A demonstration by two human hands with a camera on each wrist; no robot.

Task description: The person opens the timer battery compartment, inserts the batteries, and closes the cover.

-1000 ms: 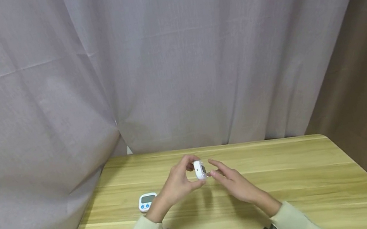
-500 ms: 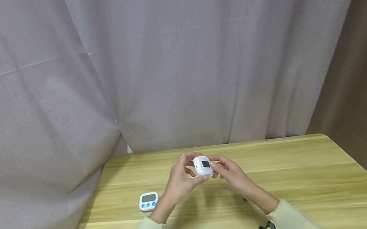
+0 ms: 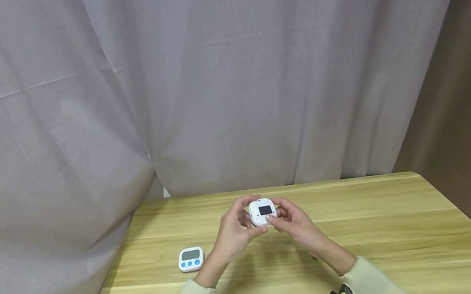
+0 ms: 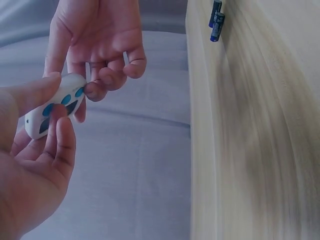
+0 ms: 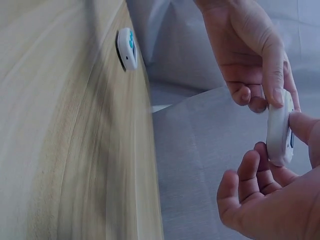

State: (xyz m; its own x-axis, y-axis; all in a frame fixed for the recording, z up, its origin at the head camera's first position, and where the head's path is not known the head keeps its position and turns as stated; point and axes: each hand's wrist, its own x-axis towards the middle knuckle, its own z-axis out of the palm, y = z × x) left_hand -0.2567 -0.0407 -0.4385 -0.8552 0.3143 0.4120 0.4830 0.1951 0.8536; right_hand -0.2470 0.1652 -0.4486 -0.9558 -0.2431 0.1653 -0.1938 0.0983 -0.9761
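Observation:
A small white timer [image 3: 263, 212] with a dark screen and blue buttons is held above the wooden table [image 3: 410, 233], between both hands. My left hand [image 3: 232, 233] grips its left side, thumb below and fingers curled over the top. My right hand [image 3: 295, 225] pinches its right side, with the thumb on the front face. In the left wrist view the timer [image 4: 54, 106] lies between my left thumb and fingers, and the right hand's [image 4: 98, 47] curled fingertips touch its end. In the right wrist view the timer [image 5: 280, 129] is seen edge-on.
A second white timer [image 3: 190, 259] with blue buttons lies flat on the table to the left of my hands, also visible as the second timer [image 5: 126, 48]. Two blue batteries [image 4: 216, 20] lie on the table. A grey curtain [image 3: 208, 80] hangs behind.
My right hand, open beside the timer a second ago, has closed onto it. The timer has turned so that its screen faces up toward the head camera.

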